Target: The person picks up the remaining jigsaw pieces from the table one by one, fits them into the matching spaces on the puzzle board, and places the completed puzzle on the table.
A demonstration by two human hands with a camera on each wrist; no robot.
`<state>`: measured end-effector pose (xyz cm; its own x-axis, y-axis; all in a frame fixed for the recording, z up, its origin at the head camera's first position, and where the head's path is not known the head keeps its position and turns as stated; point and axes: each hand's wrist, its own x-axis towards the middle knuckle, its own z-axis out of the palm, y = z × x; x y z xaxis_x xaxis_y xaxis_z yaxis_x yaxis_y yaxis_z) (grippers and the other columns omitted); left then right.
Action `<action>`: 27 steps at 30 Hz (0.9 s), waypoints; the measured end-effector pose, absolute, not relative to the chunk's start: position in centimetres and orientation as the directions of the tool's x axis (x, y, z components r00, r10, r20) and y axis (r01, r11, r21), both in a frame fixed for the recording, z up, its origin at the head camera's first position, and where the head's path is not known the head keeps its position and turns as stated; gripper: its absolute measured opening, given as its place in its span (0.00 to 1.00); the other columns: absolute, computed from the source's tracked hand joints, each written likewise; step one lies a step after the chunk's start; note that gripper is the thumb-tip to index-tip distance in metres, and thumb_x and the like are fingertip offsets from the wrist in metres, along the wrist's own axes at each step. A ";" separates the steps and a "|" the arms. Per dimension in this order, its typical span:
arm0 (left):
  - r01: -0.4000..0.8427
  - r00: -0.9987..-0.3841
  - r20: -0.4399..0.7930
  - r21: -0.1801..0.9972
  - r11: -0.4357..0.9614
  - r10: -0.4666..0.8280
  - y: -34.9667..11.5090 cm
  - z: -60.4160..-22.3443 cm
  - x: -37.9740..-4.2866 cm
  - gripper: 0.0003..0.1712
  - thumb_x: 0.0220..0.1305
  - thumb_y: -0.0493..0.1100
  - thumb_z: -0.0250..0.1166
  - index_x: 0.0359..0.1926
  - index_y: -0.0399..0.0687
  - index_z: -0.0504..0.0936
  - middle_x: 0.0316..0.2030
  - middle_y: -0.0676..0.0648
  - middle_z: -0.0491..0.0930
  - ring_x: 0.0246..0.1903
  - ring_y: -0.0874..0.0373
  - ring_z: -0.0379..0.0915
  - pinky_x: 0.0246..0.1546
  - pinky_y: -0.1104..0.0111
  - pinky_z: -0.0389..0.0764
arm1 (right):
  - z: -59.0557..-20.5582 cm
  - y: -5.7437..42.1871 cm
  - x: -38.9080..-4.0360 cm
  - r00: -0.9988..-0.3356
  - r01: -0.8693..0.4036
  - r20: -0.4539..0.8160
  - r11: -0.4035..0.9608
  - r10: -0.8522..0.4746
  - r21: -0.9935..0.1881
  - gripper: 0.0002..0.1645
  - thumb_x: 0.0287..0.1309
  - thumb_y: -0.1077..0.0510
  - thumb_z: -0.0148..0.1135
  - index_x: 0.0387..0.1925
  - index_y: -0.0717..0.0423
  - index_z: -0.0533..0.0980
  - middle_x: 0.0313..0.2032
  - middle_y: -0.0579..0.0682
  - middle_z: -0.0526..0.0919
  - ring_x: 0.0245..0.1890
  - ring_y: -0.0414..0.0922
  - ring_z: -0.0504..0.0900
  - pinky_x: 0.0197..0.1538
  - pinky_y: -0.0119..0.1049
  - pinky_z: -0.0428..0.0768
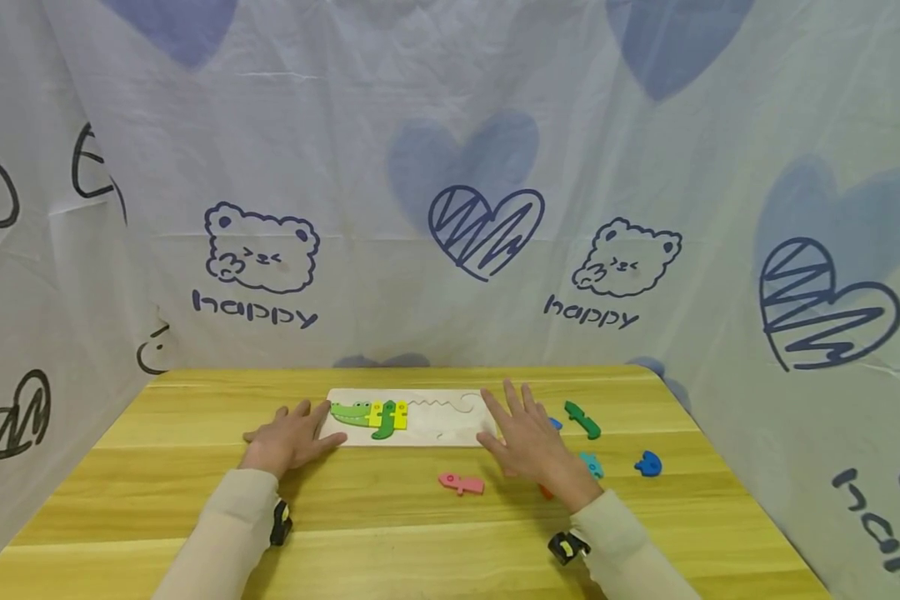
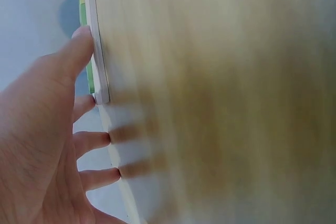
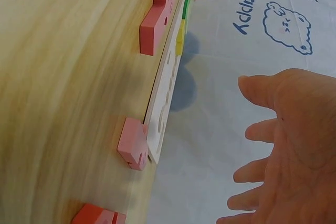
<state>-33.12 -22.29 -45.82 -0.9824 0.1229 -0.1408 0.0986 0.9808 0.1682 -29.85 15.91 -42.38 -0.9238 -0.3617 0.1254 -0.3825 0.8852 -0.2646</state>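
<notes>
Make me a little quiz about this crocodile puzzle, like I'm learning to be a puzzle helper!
1. True or false: the green crocodile head lies on the puzzle board.
2. In the head camera's view, what colour is the loose piece farthest to the right? A) red B) blue C) dark green
3. Fill in the blank: the person's ___ hand is at the crocodile-head end of the board.

Key: 1. True. 2. B, the blue piece. 3. Left: it is the left hand.
</notes>
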 end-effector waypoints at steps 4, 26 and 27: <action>0.091 -0.983 -0.142 0.179 0.980 0.118 -22.3 -45.7 -33.1 0.52 0.70 0.76 0.50 0.81 0.49 0.56 0.78 0.30 0.56 0.74 0.19 0.50 0.50 0.11 0.57 | -42.4 15.8 -29.8 -0.921 -0.389 0.128 0.882 -0.367 -0.267 0.41 0.76 0.43 0.55 0.81 0.49 0.55 0.82 0.66 0.46 0.81 0.72 0.44 0.78 0.71 0.53; 0.071 -0.981 -0.163 0.200 0.977 0.104 -22.4 -45.6 -32.9 0.52 0.70 0.77 0.50 0.82 0.52 0.54 0.80 0.31 0.53 0.75 0.20 0.46 0.53 0.11 0.53 | -42.5 15.0 -29.2 -0.911 -0.412 0.128 0.867 -0.392 -0.280 0.41 0.75 0.43 0.56 0.81 0.48 0.57 0.82 0.66 0.47 0.80 0.72 0.45 0.79 0.69 0.54; 0.072 -0.981 -0.163 0.200 0.977 0.105 -22.4 -45.6 -32.9 0.52 0.70 0.77 0.50 0.82 0.52 0.54 0.79 0.31 0.53 0.75 0.20 0.46 0.53 0.11 0.53 | -42.5 15.0 -29.2 -0.908 -0.419 0.132 0.864 -0.397 -0.280 0.40 0.75 0.43 0.57 0.80 0.49 0.57 0.81 0.66 0.48 0.80 0.72 0.45 0.79 0.69 0.54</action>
